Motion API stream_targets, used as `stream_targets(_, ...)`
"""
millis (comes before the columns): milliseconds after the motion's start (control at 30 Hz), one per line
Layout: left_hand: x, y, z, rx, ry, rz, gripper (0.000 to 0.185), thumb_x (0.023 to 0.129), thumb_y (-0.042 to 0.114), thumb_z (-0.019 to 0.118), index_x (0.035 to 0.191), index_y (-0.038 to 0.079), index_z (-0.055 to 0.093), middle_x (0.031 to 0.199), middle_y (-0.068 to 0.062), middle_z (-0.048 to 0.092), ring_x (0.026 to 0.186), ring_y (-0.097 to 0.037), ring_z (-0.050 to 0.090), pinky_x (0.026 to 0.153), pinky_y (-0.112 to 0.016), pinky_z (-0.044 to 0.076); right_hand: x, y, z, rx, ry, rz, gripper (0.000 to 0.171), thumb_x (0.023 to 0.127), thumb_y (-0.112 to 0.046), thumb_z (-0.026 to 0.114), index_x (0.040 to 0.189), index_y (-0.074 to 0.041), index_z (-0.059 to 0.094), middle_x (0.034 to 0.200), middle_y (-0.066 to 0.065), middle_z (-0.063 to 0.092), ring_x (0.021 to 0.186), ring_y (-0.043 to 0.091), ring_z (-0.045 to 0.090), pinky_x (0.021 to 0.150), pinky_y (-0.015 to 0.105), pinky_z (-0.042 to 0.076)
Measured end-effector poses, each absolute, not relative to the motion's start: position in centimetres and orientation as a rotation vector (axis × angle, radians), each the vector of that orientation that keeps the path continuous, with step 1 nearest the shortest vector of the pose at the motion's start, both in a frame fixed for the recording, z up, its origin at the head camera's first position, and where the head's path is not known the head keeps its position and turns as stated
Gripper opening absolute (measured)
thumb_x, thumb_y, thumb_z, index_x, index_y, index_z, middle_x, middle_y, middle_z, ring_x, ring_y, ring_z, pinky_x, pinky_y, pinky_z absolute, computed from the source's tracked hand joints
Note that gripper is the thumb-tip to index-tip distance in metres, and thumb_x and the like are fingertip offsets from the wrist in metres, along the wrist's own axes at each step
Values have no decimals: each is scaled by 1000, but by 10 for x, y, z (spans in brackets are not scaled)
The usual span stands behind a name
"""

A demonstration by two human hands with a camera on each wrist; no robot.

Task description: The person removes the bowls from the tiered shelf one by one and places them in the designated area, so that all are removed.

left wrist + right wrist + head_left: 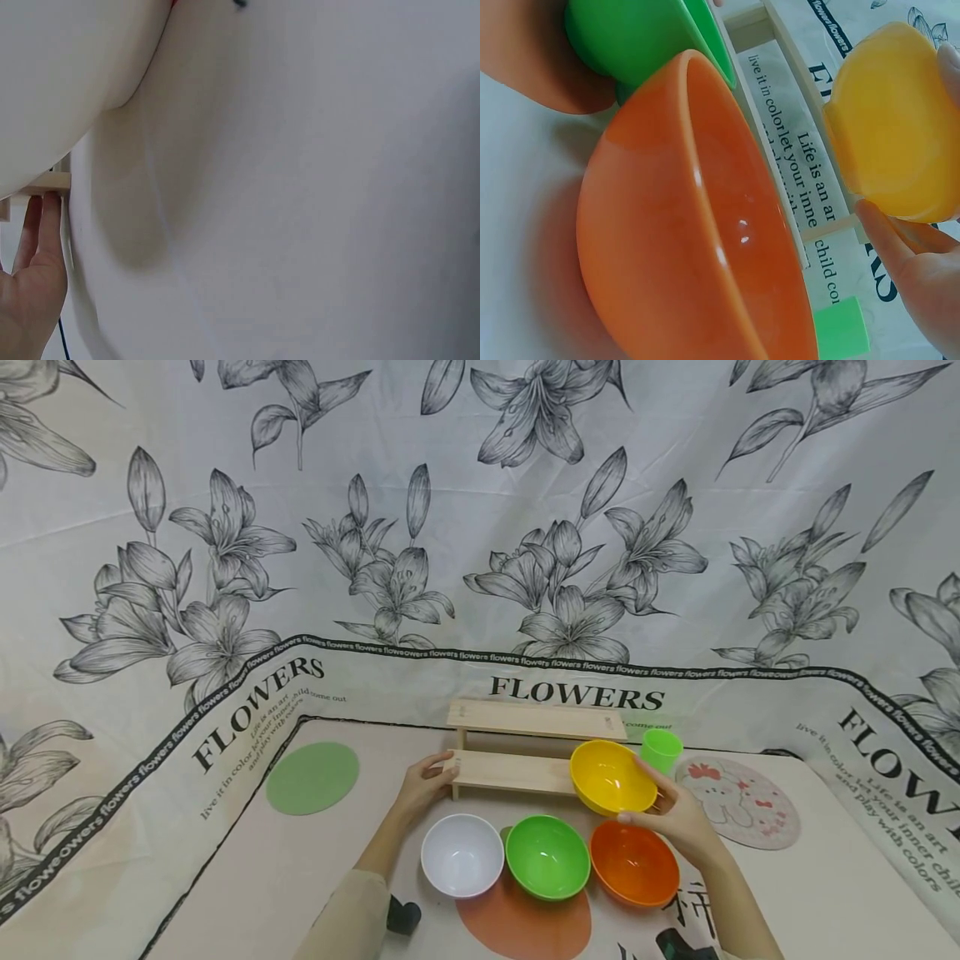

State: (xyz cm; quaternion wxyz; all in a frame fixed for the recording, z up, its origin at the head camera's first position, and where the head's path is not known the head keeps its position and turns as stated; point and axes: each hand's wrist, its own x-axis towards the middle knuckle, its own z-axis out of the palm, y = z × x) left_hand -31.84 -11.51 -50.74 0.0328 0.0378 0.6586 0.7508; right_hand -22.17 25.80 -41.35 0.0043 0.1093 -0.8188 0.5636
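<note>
My right hand [678, 818] grips a yellow bowl [611, 777] by its right side, thumb below and fingers at the rim. In the head view the bowl overlaps the right end of the lower board of a two-step wooden shelf [517, 772]. The right wrist view shows the yellow bowl [900, 127] tilted, with fingertips at its edge. At the shelf's left end, my left hand [420, 785] touches the lower board; its fingers look fairly straight in the left wrist view. Nearer me stand a white bowl [462, 856], a green bowl [547, 857] and an orange bowl [635, 864], side by side.
A light green cup [662, 750] stands right of the shelf, by a round patterned mat [738, 802]. Far left lies a green mat [312, 778]; an orange mat [525, 927] lies partly under the bowls. Flowered cloth [405, 693] rises behind the shelf.
</note>
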Motion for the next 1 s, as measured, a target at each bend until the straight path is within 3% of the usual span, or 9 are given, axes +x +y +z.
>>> stream_targets(67, -319, -115, -508, 128, 2036, 2300, 47, 87, 5, 65, 131, -3, 51, 116, -28, 58, 99, -27, 63, 89, -37, 54, -221, 260, -415, 348, -2557, 1778, 87, 82, -11, 72, 149, -1, 18, 152, 26, 18, 131, 42, 34, 88, 8, 44)
stream_targets(233, -319, -116, -508, 140, 2030, 2290, 48, 88, 7, 65, 133, -1, 49, 119, -29, 56, 101, -29, 62, 90, -37, 54, -220, 263, -418, 353, -2527, 1807, 87, 81, -9, 73, 149, 0, 19, 152, 26, 18, 116, -1, 45, 88, 9, 45)
stream_targets(300, -319, -116, -509, 144, 2023, 2292, 48, 88, 7, 65, 133, -2, 49, 120, -29, 56, 102, -29, 62, 90, -38, 53, -218, 265, -418, 339, -2527, 1804, 87, 81, -9, 73, 148, 0, 20, 152, 26, 19, 112, -7, 44, 88, 10, 46)
stream_targets(400, -319, -116, -509, 148, 2020, 2292, 48, 88, 8, 65, 133, -2, 49, 121, -30, 55, 103, -30, 61, 91, -38, 53, -216, 268, -418, 306, -2539, 1785, 87, 81, -10, 73, 149, 0, 19, 151, 26, 19, 123, 14, 44, 87, 9, 46)
stream_targets(533, -319, -116, -509, 142, 2019, 2292, 48, 88, 8, 65, 133, -2, 49, 121, -30, 55, 102, -30, 62, 91, -38, 53, -215, 271, -417, 260, -2555, 1772, 88, 81, -12, 73, 149, -1, 18, 151, 26, 19, 130, 42, 32, 87, 9, 46)
stream_targets(600, -319, -116, -509, 136, 2019, 2294, 48, 88, 8, 66, 133, -1, 49, 121, -30, 55, 102, -29, 62, 90, -38, 53, -214, 273, -417, 244, -2561, 1765, 88, 81, -12, 73, 149, -1, 17, 151, 27, 19, 129, 36, 36, 87, 9, 46)
stream_targets(767, -318, -116, -508, 133, 2018, 2299, 48, 88, 7, 65, 132, -2, 50, 120, -30, 55, 101, -29, 62, 90, -38, 54, -211, 277, -417, 231, -2567, 1740, 88, 82, -11, 73, 149, -1, 17, 151, 28, 19, 115, 2, 44, 87, 6, 44)
stream_targets(900, -318, -115, -507, 136, 2011, 2310, 47, 88, 7, 65, 132, -2, 50, 119, -29, 56, 100, -28, 62, 90, -38, 54, -210, 280, -417, 220, -2576, 1726, 87, 83, -11, 72, 149, -1, 16, 151, 28, 18, 125, 23, 43, 88, 3, 41)
stream_targets(1000, -317, -115, -507, 139, 2015, 2311, 47, 88, 7, 65, 132, -3, 50, 118, -29, 56, 100, -28, 62, 90, -38, 54, -209, 283, -418, 191, -2596, 1714, 87, 84, -13, 71, 150, -2, 15, 152, 27, 17, 130, 41, 31, 87, 2, 40)
